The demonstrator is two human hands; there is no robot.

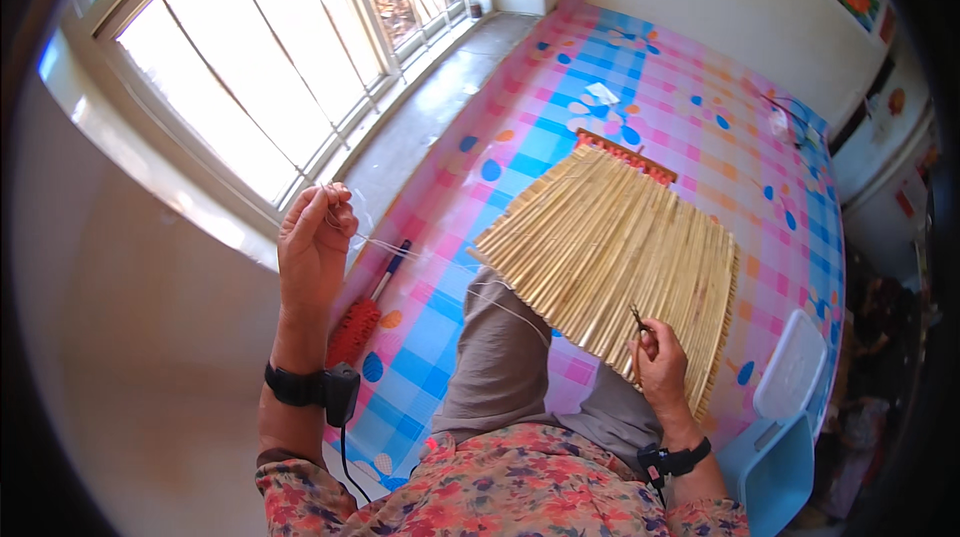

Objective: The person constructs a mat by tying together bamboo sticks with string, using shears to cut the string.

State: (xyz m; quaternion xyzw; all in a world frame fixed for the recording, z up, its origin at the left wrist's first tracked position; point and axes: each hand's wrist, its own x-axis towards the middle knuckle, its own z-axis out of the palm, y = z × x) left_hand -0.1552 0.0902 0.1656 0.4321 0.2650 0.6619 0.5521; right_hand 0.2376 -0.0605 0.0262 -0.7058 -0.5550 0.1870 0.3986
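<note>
My left hand (319, 229), raised near the window at the left, pinches a thin white thread (390, 246) between its closed fingertips. The thread runs from there to the left edge of a mat of straw stalks (607, 244), which lies partly over my thighs. A wooden strip with red trim (626, 156) edges the mat's far end. My right hand (660, 360) rests over the mat's near part, holding a small pair of scissors (637, 327) with its dark tips pointing away from me. Whether the blades are parted is unclear.
A plaid plastic sheet (450, 357) covers the surface under the mat. A red duster with a blue handle (356, 327) lies at the left. At the right sits a blue plastic box (780, 469) with a pale lid (791, 368). A barred window (255, 71) borders the left side.
</note>
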